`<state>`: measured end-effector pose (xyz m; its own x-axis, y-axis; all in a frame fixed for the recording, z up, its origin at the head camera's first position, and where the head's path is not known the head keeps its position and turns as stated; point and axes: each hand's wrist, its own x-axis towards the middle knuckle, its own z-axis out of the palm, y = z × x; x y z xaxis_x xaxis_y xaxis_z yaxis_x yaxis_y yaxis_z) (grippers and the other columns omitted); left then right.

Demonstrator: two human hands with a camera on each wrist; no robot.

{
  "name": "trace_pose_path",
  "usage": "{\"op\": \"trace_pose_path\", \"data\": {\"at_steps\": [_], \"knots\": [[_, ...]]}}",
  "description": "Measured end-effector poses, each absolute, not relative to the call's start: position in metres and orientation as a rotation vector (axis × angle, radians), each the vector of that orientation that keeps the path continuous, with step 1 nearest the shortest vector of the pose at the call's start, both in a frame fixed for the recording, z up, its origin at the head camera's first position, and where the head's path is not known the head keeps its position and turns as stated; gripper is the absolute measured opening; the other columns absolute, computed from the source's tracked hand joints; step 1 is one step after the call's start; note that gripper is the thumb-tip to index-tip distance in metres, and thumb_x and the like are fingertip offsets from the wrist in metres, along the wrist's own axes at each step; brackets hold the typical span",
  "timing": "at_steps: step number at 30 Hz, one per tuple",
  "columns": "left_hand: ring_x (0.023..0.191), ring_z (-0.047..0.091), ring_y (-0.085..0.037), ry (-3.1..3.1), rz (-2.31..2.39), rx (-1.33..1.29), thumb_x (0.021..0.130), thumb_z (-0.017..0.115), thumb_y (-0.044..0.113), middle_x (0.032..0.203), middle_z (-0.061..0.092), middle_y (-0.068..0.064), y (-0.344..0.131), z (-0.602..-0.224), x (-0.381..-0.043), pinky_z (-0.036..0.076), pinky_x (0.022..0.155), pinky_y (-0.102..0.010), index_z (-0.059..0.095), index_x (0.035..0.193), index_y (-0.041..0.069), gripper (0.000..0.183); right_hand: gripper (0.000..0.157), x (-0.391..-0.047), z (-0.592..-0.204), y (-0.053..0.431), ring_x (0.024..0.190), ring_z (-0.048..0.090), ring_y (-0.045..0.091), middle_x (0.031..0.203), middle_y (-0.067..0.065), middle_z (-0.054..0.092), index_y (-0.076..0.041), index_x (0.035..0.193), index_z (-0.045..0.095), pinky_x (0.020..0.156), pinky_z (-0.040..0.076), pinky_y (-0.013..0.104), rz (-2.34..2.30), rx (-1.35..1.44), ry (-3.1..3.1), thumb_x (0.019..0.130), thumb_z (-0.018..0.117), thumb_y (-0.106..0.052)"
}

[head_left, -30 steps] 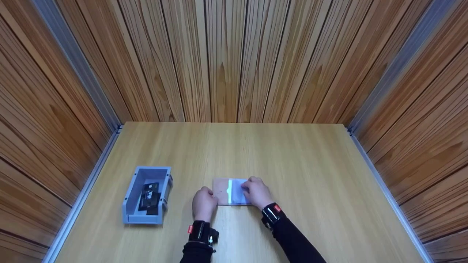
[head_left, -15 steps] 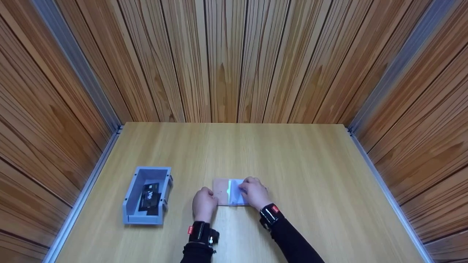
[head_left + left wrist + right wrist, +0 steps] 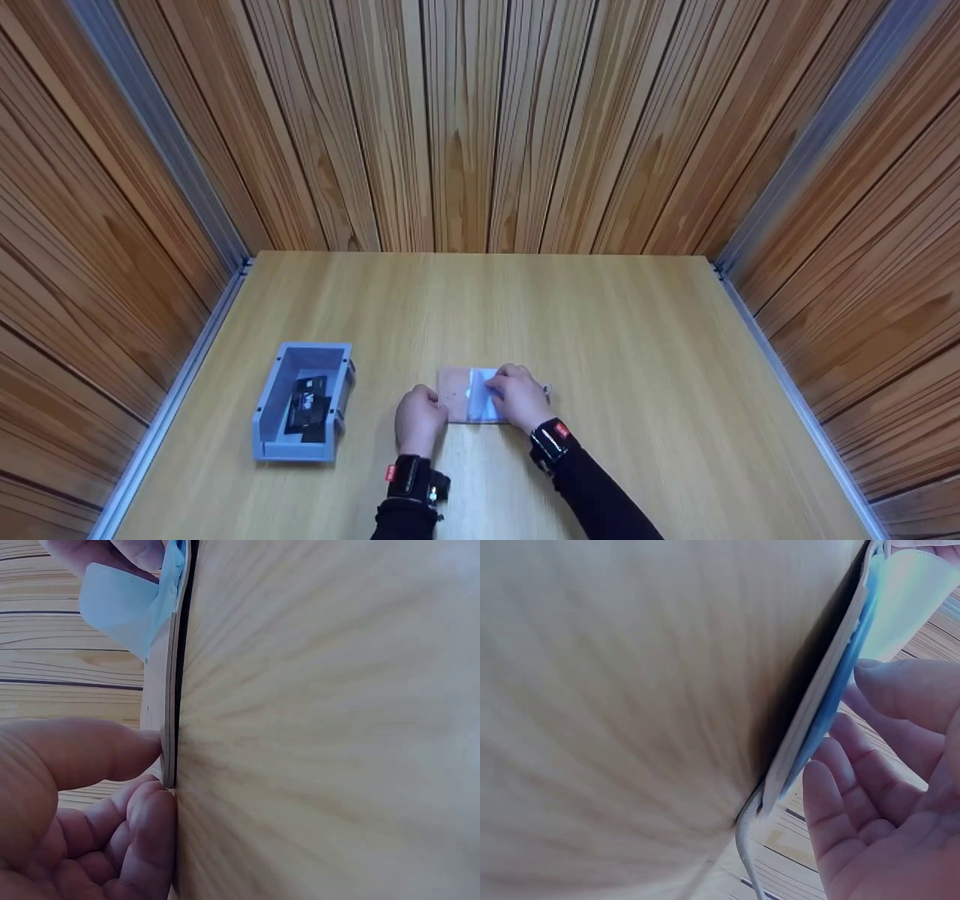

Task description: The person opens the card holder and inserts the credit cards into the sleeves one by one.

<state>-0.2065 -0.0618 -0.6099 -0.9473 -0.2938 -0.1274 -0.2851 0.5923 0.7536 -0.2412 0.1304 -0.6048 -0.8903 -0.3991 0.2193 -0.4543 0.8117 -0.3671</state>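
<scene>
A flat pink card holder [image 3: 453, 391] lies open on the table, a shiny translucent blue plastic sleeve [image 3: 478, 405] over its right part. My left hand [image 3: 418, 421] holds its left edge; in the left wrist view the thumb [image 3: 124, 750] presses on the cover and the other fingers curl beside the edge. With thumb and forefinger my right hand [image 3: 523, 397] pinches the sleeve, whose pale blue flap [image 3: 112, 604] stands bent up from the holder in the left wrist view. A thin strap [image 3: 744, 840] sticks out at the right end. The right hand covers the right part.
A grey-blue plastic bin [image 3: 266, 412] stands on the left of the wooden table [image 3: 600, 315], with black cards [image 3: 307, 405] in it, one lettered "VIP". Wood-plank walls [image 3: 465, 150] and metal rails [image 3: 795, 405] border the table.
My right hand has moved slightly left with the blue sleeve, and its sheen has shifted. The strap at the right end has come into view. My left hand has stayed put.
</scene>
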Motion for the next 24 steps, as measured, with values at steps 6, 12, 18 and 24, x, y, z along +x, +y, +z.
{"op": "trace_pose_path", "data": {"at_steps": [6,12,18,24], "knots": [[0.077,0.059,-0.024,-2.789,-1.323,0.512,0.077,0.071,0.002,0.08,0.061,-0.005,-0.0611,-0.6104,-0.2064,0.048,0.072,-0.041,0.063,0.091,0.003,0.016,0.023,-0.2417,-0.6045,0.131,0.098,0.058,0.028,0.105,0.009,0.062,-0.005,0.106,0.075,0.084,0.051,0.04,0.65,0.649,-2.89,0.083,0.075,-0.007],[0.077,0.059,-0.024,-2.779,-1.311,0.499,0.076,0.072,0.001,0.08,0.062,-0.006,-0.0615,-0.6102,-0.2055,0.049,0.073,-0.041,0.063,0.09,0.003,0.016,0.023,-0.2425,-0.6032,0.1305,0.1,0.058,0.028,0.106,0.01,0.062,-0.003,0.107,0.074,0.087,0.05,0.04,0.666,0.63,-2.917,0.084,0.074,-0.007],[0.076,0.059,-0.024,-2.776,-1.312,0.486,0.076,0.072,0.001,0.079,0.062,-0.005,-0.0616,-0.6107,-0.2055,0.049,0.072,-0.042,0.063,0.089,0.003,0.016,0.023,-0.2421,-0.6027,0.1308,0.1,0.058,0.029,0.105,0.01,0.061,-0.002,0.106,0.074,0.088,0.05,0.042,0.688,0.629,-2.921,0.083,0.075,-0.005],[0.077,0.059,-0.025,-2.767,-1.319,0.483,0.076,0.072,0.001,0.08,0.062,-0.006,-0.0612,-0.6107,-0.2056,0.049,0.073,-0.042,0.063,0.09,0.003,0.017,0.024,-0.2426,-0.6051,0.1321,0.098,0.059,0.03,0.104,0.011,0.062,-0.001,0.104,0.073,0.088,0.049,0.043,0.715,0.631,-2.889,0.081,0.076,-0.005]]}}
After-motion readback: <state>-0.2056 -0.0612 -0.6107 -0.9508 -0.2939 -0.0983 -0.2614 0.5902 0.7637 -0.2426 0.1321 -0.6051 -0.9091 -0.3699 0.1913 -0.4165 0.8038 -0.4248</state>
